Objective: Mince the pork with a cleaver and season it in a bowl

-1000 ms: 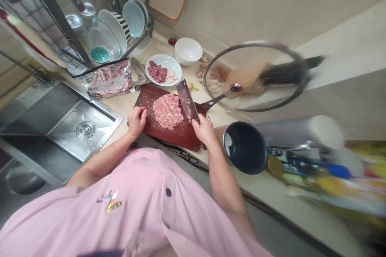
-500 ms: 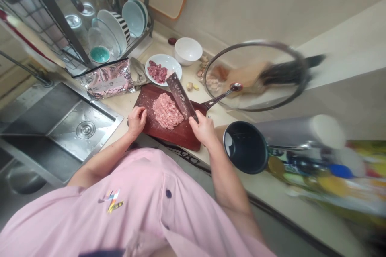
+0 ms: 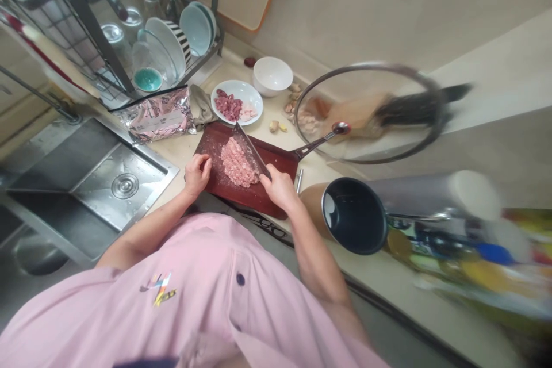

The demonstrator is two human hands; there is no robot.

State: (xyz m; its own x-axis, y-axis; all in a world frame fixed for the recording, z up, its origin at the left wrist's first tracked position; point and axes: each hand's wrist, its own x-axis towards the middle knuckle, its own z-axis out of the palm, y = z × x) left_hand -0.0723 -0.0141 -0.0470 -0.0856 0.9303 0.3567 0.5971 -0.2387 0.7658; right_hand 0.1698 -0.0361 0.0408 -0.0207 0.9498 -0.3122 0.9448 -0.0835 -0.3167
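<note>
My right hand [image 3: 279, 187] is wrapped round the handle of a cleaver [image 3: 250, 149]. Its blade stands on edge along the right side of a mound of minced meat [image 3: 238, 164], hiding part of the mound's right edge. The mince lies spread on a dark red cutting board [image 3: 267, 202]. At the board's left edge rests my left hand [image 3: 198, 173], fingers curled into a loose fist with nothing visible in it. Just behind the board, a white plate [image 3: 254, 93] carries dark red meat pieces [image 3: 228, 106] and paler pieces [image 3: 247, 111].
A sink [image 3: 125, 184] lies to the left. Behind it are a foil bag [image 3: 161, 115] and a dish rack with bowls [image 3: 196, 30]. A white bowl [image 3: 272, 76], ginger pieces [image 3: 274, 126], a glass lid [image 3: 366, 152] and a dark pot [image 3: 353, 215] stand behind and right.
The cleaver has come down from above the mince to its right side, moving left with my right hand. The mince looks narrower. My left hand stays at the board's edge.
</note>
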